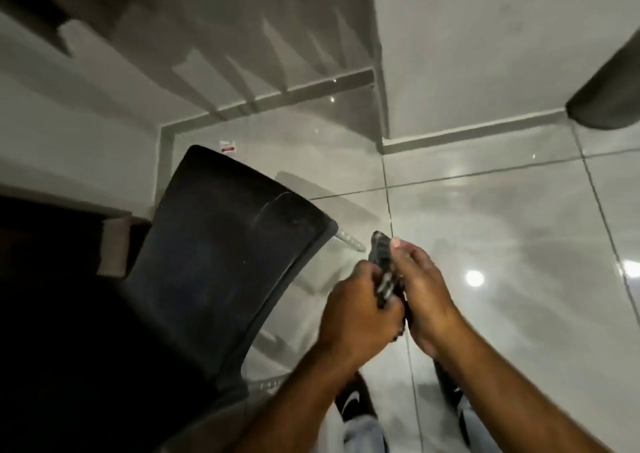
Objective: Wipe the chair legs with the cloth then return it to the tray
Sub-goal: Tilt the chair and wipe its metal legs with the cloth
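A black chair (221, 244) stands at the left, seen from above, its back towards me. One pale metal leg (351, 240) sticks out from under the seat at the right edge; the other legs are hidden. A dark cloth with light stripes (381, 262) is bunched upright between my two hands, just right of the chair. My left hand (356, 307) grips its lower part. My right hand (422, 289) holds its upper part with the thumb near the top. No tray is in view.
Glossy white floor tiles (502, 227) spread to the right and ahead. A staircase underside and wall (242, 54) rise behind the chair. A dark rounded object (609, 88) sits at the right edge. My feet in dark shoes (353, 404) stand below my hands.
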`<move>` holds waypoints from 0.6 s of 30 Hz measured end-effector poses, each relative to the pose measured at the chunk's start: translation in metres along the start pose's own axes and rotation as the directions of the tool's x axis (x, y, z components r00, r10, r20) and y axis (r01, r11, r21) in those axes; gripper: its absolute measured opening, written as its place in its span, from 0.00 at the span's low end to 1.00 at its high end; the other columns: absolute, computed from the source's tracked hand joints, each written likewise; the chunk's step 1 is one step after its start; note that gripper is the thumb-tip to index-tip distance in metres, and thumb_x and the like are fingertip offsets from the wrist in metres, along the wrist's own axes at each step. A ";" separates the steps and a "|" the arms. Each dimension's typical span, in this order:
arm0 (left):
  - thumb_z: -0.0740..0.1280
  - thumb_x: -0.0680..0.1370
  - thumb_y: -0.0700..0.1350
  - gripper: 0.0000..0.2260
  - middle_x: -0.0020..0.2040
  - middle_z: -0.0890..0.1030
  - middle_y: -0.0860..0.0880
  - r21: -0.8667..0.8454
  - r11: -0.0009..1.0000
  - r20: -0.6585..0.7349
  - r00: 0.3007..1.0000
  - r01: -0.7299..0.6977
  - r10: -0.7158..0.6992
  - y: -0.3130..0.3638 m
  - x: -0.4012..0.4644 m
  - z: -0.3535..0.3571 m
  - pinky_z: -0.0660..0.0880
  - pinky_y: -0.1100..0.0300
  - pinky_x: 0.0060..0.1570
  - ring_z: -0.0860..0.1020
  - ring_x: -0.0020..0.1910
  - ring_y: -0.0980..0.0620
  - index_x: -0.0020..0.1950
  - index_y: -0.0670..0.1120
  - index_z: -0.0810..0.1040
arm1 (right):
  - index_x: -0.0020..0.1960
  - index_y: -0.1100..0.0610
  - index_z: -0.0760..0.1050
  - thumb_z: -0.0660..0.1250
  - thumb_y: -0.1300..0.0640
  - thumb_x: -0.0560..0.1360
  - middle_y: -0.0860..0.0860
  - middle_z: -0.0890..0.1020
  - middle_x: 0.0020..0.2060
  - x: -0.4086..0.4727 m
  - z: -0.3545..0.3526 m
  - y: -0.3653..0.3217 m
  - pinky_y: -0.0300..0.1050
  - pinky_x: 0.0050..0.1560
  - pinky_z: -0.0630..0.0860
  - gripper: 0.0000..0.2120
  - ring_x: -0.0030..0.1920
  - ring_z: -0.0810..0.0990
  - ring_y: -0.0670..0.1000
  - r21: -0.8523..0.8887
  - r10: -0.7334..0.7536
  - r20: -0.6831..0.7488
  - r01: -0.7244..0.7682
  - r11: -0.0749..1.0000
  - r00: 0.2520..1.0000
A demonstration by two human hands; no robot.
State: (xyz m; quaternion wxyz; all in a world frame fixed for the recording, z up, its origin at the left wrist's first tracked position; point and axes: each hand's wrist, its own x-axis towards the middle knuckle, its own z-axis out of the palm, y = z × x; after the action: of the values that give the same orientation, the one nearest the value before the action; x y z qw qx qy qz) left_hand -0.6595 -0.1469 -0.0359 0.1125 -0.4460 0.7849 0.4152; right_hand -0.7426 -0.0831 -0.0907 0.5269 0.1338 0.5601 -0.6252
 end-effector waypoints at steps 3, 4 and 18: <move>0.61 0.76 0.50 0.12 0.50 0.84 0.46 0.253 0.945 0.285 0.949 -0.207 0.131 -0.015 0.047 0.010 0.81 0.47 0.48 0.82 0.48 0.45 0.59 0.51 0.73 | 0.52 0.62 0.77 0.69 0.61 0.77 0.61 0.81 0.40 0.053 -0.017 0.027 0.47 0.36 0.82 0.06 0.36 0.84 0.55 0.261 0.153 0.057 -0.163 0.951 0.987; 0.59 0.78 0.52 0.12 0.51 0.84 0.46 0.318 0.901 0.366 0.915 -0.297 0.172 -0.024 0.061 0.003 0.81 0.47 0.48 0.82 0.48 0.44 0.59 0.51 0.73 | 0.48 0.64 0.77 0.63 0.68 0.77 0.62 0.79 0.38 0.067 -0.019 0.035 0.47 0.33 0.82 0.04 0.33 0.83 0.56 0.283 0.177 0.049 -0.183 0.941 0.983; 0.56 0.75 0.46 0.20 0.44 0.85 0.32 0.239 -0.034 0.919 0.215 -0.970 0.330 -0.088 0.263 -0.063 0.82 0.45 0.38 0.84 0.40 0.35 0.50 0.32 0.81 | 0.78 0.61 0.60 0.65 0.76 0.70 0.59 0.62 0.78 0.227 0.108 0.184 0.59 0.77 0.61 0.38 0.80 0.57 0.59 -0.346 -0.597 -0.236 0.508 0.789 0.767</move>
State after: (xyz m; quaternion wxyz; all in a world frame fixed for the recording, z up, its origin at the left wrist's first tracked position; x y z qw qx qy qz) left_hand -0.7291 -0.3765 -0.1887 0.3232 0.3367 0.8806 0.0814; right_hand -0.6413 -0.2559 -0.3290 0.2277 -0.0058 0.7323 -0.6418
